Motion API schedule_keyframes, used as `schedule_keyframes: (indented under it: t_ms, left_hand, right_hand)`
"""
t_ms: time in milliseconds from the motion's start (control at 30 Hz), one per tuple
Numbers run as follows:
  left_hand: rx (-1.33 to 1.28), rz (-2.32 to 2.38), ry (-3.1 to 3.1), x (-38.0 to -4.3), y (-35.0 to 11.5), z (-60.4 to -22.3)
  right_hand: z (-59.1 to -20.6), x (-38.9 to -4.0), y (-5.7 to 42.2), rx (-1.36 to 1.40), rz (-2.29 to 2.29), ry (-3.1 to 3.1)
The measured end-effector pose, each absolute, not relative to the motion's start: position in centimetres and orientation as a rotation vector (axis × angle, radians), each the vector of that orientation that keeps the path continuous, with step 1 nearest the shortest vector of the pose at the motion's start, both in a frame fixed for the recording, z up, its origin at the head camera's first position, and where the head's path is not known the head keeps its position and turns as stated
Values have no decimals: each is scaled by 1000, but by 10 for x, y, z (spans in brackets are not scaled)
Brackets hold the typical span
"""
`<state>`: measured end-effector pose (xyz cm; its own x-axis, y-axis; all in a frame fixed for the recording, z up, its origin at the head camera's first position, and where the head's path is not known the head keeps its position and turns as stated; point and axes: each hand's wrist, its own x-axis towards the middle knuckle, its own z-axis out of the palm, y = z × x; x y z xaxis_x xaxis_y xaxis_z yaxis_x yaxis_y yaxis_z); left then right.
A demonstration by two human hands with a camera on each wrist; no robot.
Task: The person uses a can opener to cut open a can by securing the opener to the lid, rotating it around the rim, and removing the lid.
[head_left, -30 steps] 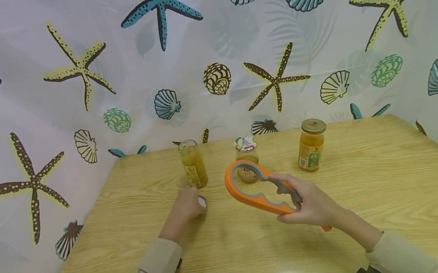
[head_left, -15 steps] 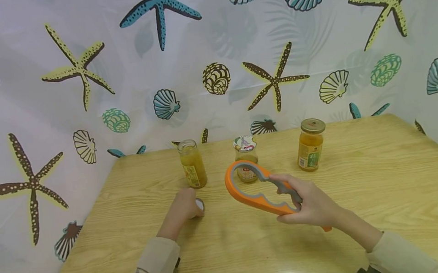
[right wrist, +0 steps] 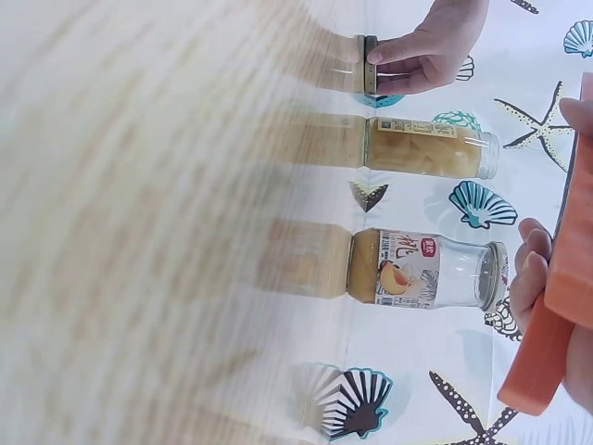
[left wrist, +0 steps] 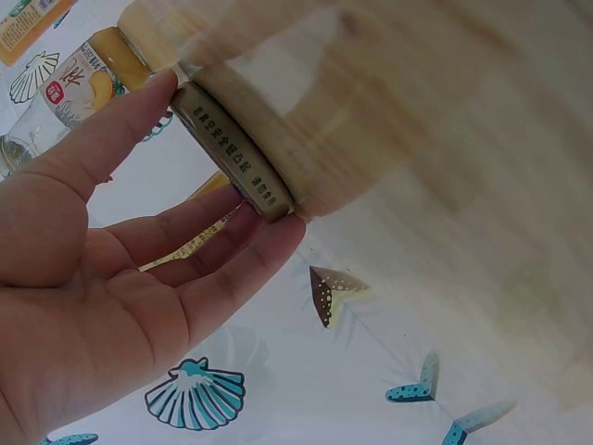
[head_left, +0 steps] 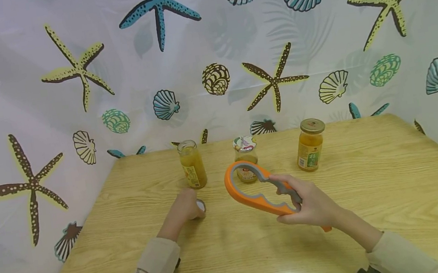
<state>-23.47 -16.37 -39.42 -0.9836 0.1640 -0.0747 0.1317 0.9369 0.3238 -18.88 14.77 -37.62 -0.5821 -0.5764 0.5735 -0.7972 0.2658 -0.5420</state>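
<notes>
My left hand [head_left: 186,205] pinches a gold-rimmed jar lid [left wrist: 232,153] between thumb and fingertips, down at the tabletop. Its pale face [head_left: 201,205] shows in the head view, partly covered by the hand. Just behind stands an uncapped glass jar [head_left: 193,167] with yellow contents. My right hand [head_left: 312,200] grips an orange and grey jar opener [head_left: 252,201] by its handles, raised above the table. Beyond the opener's loop is a second jar [head_left: 245,151] with a patterned lid; the right wrist view shows a peach on its label [right wrist: 408,269].
A taller jar [head_left: 310,147] with a gold lid stands upright at the back right. The glossy wood-grain table [head_left: 396,187] ends at a curtain [head_left: 192,57] printed with shells and starfish.
Over the last second my left hand and the lid have shifted very slightly left. The right hand keeps the jar opener in the same place.
</notes>
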Motion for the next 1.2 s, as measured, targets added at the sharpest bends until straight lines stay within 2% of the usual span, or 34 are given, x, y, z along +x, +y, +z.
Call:
schedule_keyframes:
  t_ms: [867, 1200]
  left_hand:
    - [241, 509, 2980, -235, -163, -393]
    - [84, 399, 2974, -227, -160, -380]
  right_hand:
    - [-373, -188, 152, 1255, 1237, -2274]
    - [-361, -176, 146, 1260, 1308, -2266]
